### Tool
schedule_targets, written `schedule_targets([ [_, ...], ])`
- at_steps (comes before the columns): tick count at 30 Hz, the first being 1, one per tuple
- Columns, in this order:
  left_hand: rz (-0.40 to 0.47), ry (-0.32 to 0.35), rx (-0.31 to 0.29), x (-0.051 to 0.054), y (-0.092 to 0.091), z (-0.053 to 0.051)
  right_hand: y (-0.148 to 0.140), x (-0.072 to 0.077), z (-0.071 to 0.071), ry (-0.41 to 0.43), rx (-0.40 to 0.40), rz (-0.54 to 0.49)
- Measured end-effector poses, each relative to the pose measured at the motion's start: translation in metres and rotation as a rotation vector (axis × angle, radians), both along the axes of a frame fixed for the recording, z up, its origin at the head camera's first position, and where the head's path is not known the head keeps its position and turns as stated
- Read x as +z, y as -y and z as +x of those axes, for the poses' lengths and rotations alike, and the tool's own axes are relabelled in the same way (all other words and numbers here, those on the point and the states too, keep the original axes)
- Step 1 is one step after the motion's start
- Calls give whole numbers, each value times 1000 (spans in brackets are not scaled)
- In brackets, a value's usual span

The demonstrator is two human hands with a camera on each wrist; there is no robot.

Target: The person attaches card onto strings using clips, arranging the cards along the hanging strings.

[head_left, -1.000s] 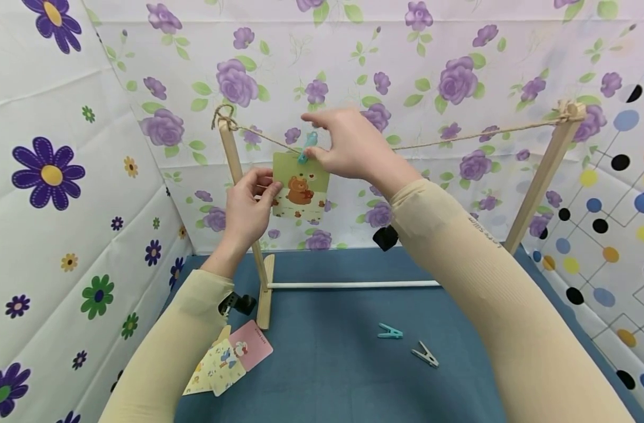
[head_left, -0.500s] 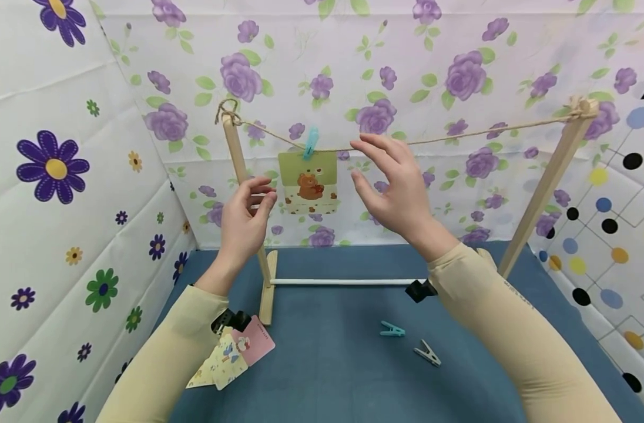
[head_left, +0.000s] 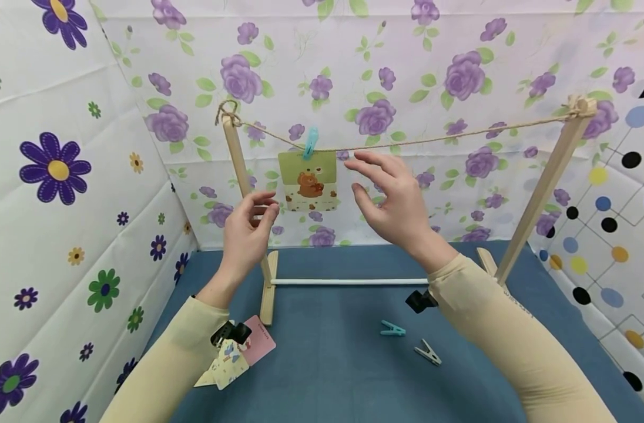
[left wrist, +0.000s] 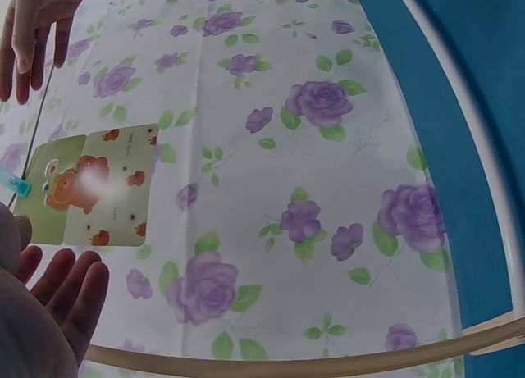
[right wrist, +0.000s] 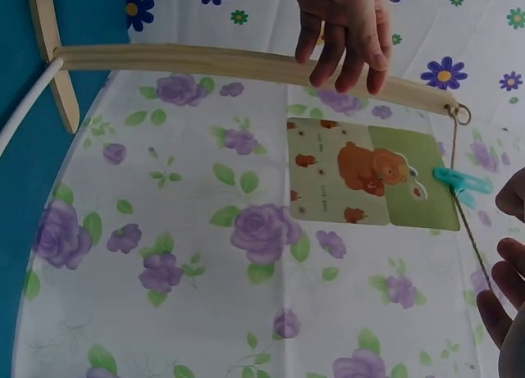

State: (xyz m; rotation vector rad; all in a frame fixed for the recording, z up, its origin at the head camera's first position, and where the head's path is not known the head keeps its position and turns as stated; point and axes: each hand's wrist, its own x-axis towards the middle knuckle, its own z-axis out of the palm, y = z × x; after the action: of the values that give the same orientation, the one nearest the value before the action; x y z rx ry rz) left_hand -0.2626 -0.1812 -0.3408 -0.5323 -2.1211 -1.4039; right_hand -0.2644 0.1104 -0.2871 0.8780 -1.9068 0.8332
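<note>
A green and cream card with a bear [head_left: 310,183] hangs from the twine [head_left: 433,140], held by a turquoise clothespin [head_left: 311,143] at its top edge. My left hand [head_left: 246,232] is just left of the card and apart from it, fingers loosely bent and holding nothing. To the right of the card my right hand [head_left: 393,197] hovers below the twine with relaxed, spread fingers, also holding nothing. In the right wrist view the clothespin [right wrist: 462,181] grips both card [right wrist: 373,173] and twine. The left wrist view shows the card [left wrist: 90,189] between both hands.
The twine runs between two wooden posts [head_left: 546,188] joined by a white rod [head_left: 348,282]. On the blue cloth [head_left: 332,364] lie a turquoise clothespin [head_left: 393,329] and a grey clothespin [head_left: 428,352]. Several cards [head_left: 258,341] lie by my left forearm, partly covered.
Both hands have let go: the left released the card's edge, the right released the clothespin and drew away rightward. The card now hangs by the clothespin. Since then both hands have sunk slightly.
</note>
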Motion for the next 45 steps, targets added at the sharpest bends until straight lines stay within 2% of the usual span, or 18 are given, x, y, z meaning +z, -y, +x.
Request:
schedule_targets([
  [5, 10, 7, -5, -10, 3, 5, -1, -10, 1, 10, 8, -13],
  [12, 26, 18, -3, -17, 4, 12, -3, -18, 3, 30, 12, -25],
  [19, 36, 45, 0, -28, 9, 15, -3, -26, 6, 56, 25, -20],
  [26, 49, 68, -23, -35, 10, 19, -3, -37, 9, 69, 36, -43],
  [33, -23, 21, -40, -39, 12, 24, -5, -45, 11, 77, 37, -60],
  [36, -27, -2, -54, -43, 14, 27, -8, -50, 13, 96, 38, -69],
  [45, -2, -12, -94, -68, 11, 30, -16, -74, 13, 154, 49, -131],
])
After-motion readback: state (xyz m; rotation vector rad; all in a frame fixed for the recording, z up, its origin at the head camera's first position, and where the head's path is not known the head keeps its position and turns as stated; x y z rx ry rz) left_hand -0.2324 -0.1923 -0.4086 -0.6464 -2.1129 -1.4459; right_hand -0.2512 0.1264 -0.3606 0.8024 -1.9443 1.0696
